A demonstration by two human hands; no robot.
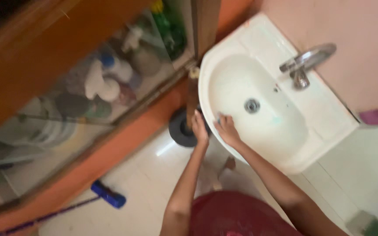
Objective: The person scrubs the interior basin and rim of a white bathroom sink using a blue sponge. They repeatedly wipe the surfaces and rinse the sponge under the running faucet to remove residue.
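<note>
**Inspector A:** We begin at the far left: a wooden cabinet [31, 57] with a glass front, behind which we see blurred bottles [110, 78] and stacked containers. Their kinds we cannot tell.

**Inspector B:** Agreed. On the near floor below it we note a broom with a blue head [108, 194] lying on the pale tiles, its handle running off to the left.

**Inspector A:** Moving right, a dark round object [181, 129] stands on the floor just beside the basin's left edge. The blur hides what it is.

**Inspector B:** Next, the left hand [199, 126]. We see it laid against the outer left rim of the white washbasin [329, 113], fingers curled over the edge. We cannot tell whether it has hold of anything beyond the rim itself.

**Inspector A:** The right hand [227, 130] lies just beside it, inside the bowl on the near-left slope, fingers bent and pressed down. A small blue item [218, 119] shows at its fingertips, seemingly held against the basin; we cannot make out what kind of thing it is.

**Inspector B:** The basin hangs from a pink wall. Its drain [252, 105] sits mid-bowl, apart from both hands. A chrome tap [307, 61] stands at the far right rim.
</note>
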